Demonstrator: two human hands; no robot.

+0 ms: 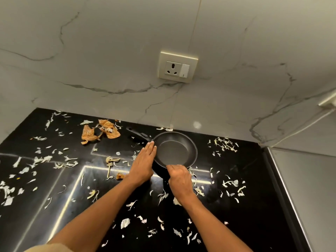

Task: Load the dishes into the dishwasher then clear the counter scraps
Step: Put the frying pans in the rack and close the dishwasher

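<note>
Now, pan (175, 150): sits on the black bench (254, 206), handle pointing back-left.
Left hand (143, 164): you press it flat and released against the rim.
Right hand (179, 177): you pinch the near rim.
Risk: a rim-only lift may tip it, scattering scraps (225, 144).

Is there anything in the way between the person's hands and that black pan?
Nothing visible. The left hand lies flat against the frying pan's left rim, and the right hand curls over its near rim. Only scattered peel scraps lie around it on the counter.
</note>
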